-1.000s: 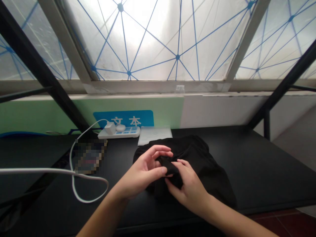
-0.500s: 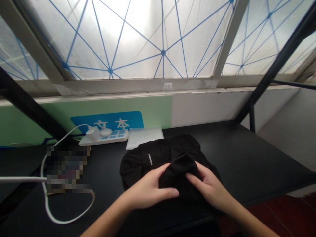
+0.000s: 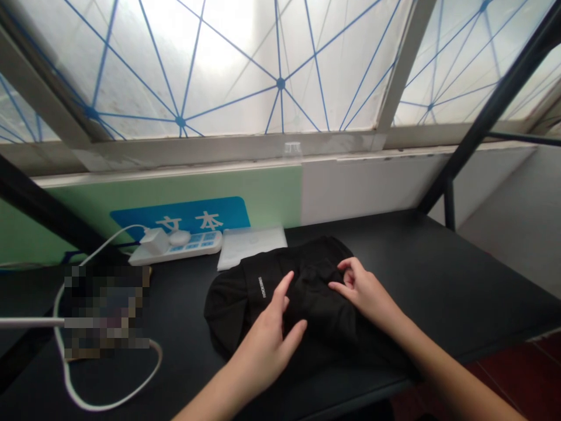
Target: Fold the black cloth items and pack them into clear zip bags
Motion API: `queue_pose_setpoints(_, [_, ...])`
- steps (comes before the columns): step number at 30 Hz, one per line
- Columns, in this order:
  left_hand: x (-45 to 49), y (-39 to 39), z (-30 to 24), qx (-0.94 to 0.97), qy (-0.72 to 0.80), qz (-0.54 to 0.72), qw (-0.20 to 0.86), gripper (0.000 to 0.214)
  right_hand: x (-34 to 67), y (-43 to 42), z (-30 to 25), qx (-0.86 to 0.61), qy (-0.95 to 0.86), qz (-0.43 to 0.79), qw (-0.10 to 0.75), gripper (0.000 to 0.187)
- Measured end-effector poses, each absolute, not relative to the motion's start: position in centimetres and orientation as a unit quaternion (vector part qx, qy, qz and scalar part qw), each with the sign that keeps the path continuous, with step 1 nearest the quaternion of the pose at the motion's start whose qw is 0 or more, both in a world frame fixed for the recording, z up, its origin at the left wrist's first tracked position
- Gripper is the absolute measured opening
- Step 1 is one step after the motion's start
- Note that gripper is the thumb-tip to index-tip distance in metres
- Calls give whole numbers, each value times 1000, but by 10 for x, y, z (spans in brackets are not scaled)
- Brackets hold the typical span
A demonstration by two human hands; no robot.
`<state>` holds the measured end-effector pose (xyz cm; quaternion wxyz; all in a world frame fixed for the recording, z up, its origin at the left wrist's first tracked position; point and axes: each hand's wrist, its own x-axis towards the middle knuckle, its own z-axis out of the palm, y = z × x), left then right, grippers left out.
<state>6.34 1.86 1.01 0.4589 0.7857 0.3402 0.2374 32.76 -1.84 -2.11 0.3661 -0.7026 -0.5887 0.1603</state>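
Observation:
A black garment (image 3: 307, 304) with a small white label lies bunched on the black table (image 3: 438, 280). My left hand (image 3: 269, 339) rests flat on the cloth near its front, fingers stretched out and apart, index pointing toward the label. My right hand (image 3: 363, 292) lies on the garment's right part, fingers curled and pinching a fold of the fabric near its far edge.
A white power strip (image 3: 175, 248) with a plugged charger sits at the back left, its white cable (image 3: 87, 397) looping over the table. A flat white packet (image 3: 252, 245) lies behind the garment. A blurred patch (image 3: 105, 310) lies on the left. Black frame struts rise on both sides.
Both hands let go of the raised bundle of cloth. The left hand flattened on the garment; the right hand moved farther back and to the right and pinched a fold. The garment lies flatter.

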Motion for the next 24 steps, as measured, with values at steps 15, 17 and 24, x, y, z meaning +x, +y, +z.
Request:
queue_pose_setpoints(15, [70,20,8,955,216,185,77,34,282,-70,28,-573,-785,45,229,37])
queue_pose_setpoints(17, [71,22,11,959,201,175,95,31,275,-72,19,-568,-799,8,196,46])
queue_pose_setpoints(24, [69,18,18,936,174,251,174,26,283,-81,21,-566,-781,80,252,50])
